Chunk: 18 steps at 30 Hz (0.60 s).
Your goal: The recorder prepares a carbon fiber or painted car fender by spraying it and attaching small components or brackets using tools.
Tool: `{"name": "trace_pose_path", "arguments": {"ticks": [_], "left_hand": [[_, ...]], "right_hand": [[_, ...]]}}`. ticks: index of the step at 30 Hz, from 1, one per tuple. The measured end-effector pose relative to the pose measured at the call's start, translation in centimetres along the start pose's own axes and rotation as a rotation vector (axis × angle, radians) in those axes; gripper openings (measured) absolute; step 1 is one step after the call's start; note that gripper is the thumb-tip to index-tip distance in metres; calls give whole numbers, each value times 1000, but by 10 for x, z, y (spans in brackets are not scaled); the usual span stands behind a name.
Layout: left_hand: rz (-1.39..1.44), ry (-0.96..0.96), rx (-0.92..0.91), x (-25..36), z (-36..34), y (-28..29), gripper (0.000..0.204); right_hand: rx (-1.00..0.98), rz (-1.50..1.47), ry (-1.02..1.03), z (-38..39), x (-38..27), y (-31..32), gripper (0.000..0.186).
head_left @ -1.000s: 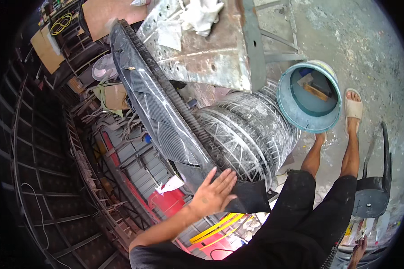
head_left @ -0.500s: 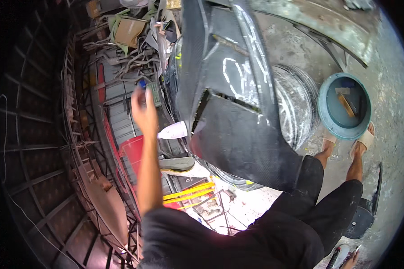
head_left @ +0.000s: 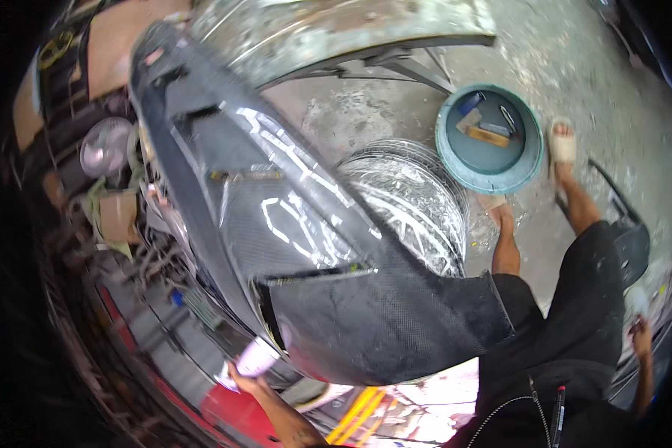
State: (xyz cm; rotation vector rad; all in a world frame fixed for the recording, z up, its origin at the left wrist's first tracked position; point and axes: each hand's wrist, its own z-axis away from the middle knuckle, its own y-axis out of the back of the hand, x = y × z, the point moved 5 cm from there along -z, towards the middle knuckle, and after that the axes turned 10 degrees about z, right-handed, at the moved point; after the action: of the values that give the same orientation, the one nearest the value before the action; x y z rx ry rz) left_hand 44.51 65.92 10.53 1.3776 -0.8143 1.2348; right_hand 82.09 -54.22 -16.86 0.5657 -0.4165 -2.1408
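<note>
A large black carbon-weave panel (head_left: 381, 321), with cut openings and shiny white reflections, lies diagonally over a stack of dusty tyres (head_left: 407, 216). Near its lower left edge, my left hand (head_left: 243, 377) has closed fingers around a pale lilac-white bottle (head_left: 257, 357). At the far right, beside my black shorts, my right hand (head_left: 638, 332) is small and blurred, its fingers closed at a whitish object (head_left: 636, 302) I cannot make out.
A teal tub (head_left: 448, 160) holds water and several blocks. A worn metal stand (head_left: 336, 30) stands behind. My sandalled feet are on the concrete floor (head_left: 515, 52). A black stool (head_left: 627, 254) is at right; scrap parts and red sheeting (head_left: 224, 414) lie left.
My left hand left the panel, reached leftward and now holds the bottle. The view has swung, so the panel appears broadside and diagonal. My right hand appears higher.
</note>
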Motion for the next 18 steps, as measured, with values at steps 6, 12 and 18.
{"name": "trace_pose_path", "arguments": {"ticks": [6,12,18], "left_hand": [[-320,-362,211,164,43,31,32],[-611,-223,44,262,234,-64,39],[-551,-116,-60,178,448,-311,54]], "right_hand": [[104,-145,-43,-34,-190,-45,34],[115,-40,6,-125,-152,-34,40],[-277,96,-258,-166,-108,53,46]]}}
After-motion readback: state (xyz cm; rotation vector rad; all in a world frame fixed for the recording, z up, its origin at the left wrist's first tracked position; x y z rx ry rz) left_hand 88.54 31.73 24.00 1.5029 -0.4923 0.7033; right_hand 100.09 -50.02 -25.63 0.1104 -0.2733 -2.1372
